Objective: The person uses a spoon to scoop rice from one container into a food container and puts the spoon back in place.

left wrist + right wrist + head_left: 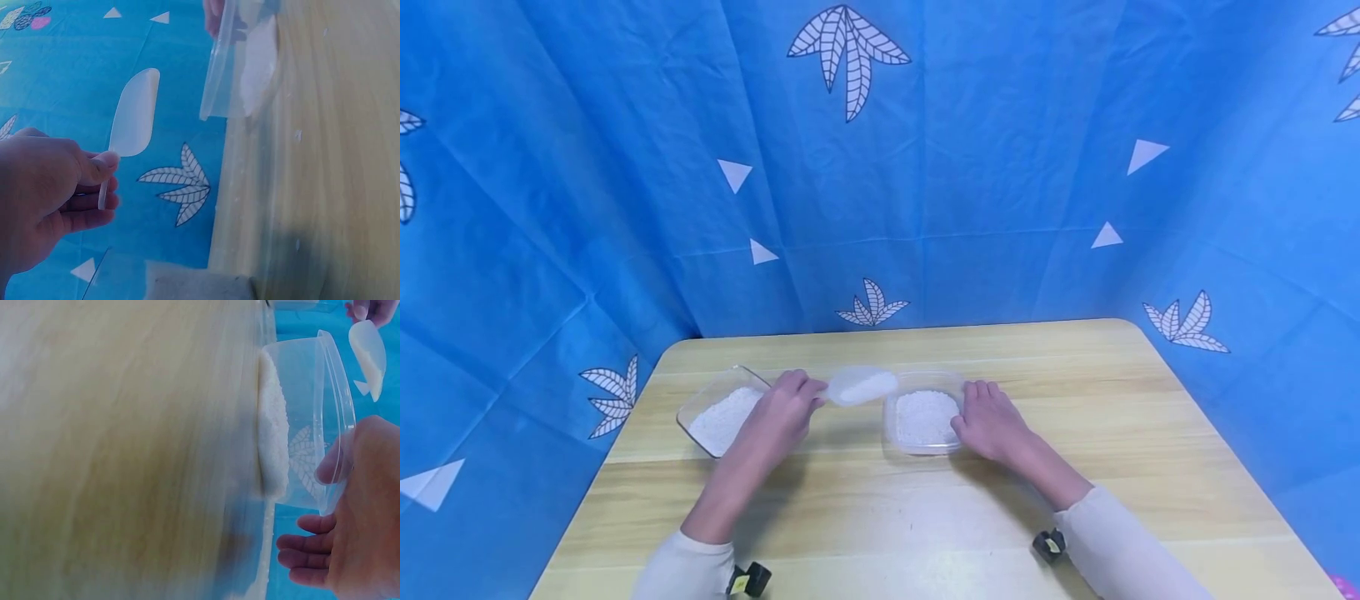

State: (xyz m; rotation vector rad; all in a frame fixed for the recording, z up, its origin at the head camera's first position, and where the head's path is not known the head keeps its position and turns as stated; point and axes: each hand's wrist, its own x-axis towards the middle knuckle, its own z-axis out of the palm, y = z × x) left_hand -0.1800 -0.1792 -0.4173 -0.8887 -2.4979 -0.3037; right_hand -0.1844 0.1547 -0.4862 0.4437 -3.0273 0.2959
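Note:
My left hand grips the thin handle of a translucent white scoop. The scoop is in the air between two containers and carries some white grains, perhaps rice. Below its tip, to the right, a clear plastic container stands on the table with white grains in its bottom. The right hand holds this container at its right side, thumb at the rim and the other fingers outside. Under my left forearm sits a clear glass bowl of the same white grains, partly hidden by the arm.
The light wooden table ends at a blue patterned cloth that hangs behind it and at both sides. On each wrist a small black device is strapped near the sleeve.

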